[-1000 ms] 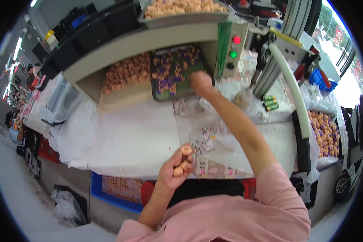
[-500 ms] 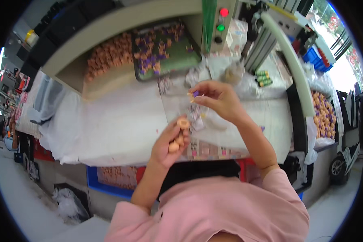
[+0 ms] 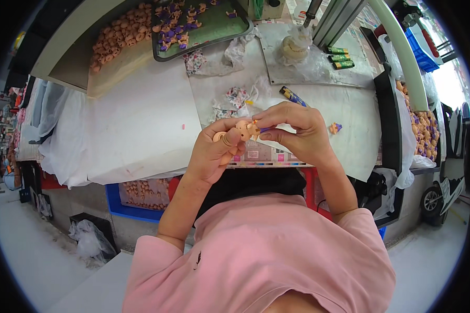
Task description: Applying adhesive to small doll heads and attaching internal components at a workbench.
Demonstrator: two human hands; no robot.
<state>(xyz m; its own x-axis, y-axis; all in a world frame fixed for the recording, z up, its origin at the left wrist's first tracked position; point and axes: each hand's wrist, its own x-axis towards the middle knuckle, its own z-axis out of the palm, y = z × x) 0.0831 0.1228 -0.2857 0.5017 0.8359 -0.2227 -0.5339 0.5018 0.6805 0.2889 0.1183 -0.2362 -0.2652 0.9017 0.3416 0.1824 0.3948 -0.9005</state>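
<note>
Over the table's front edge my two hands meet. My left hand (image 3: 203,156) is closed around several peach doll heads, with one small doll head (image 3: 242,129) held up at its fingertips. Pinched between the thumb and fingers of my right hand (image 3: 304,130) is a small doll body (image 3: 263,130) with purple on it, mostly covered by the fingers. Body and head touch; how far they fit together I cannot tell. Another small purple-clad doll piece (image 3: 335,128) lies to the right of my right hand.
A dark tray (image 3: 219,32) holds purple-clad doll bodies, beside a heap of doll heads (image 3: 122,34). Beyond my hands lie floral cloth (image 3: 237,96), a dark blue tube (image 3: 292,96) and green cylinders (image 3: 340,58). Doll pieces (image 3: 422,133) fill a container at right. A blue crate (image 3: 133,213) sits below.
My hands, apart before, have come together. The doll body in my right hand now meets a head in my left hand. The view has tilted down.
</note>
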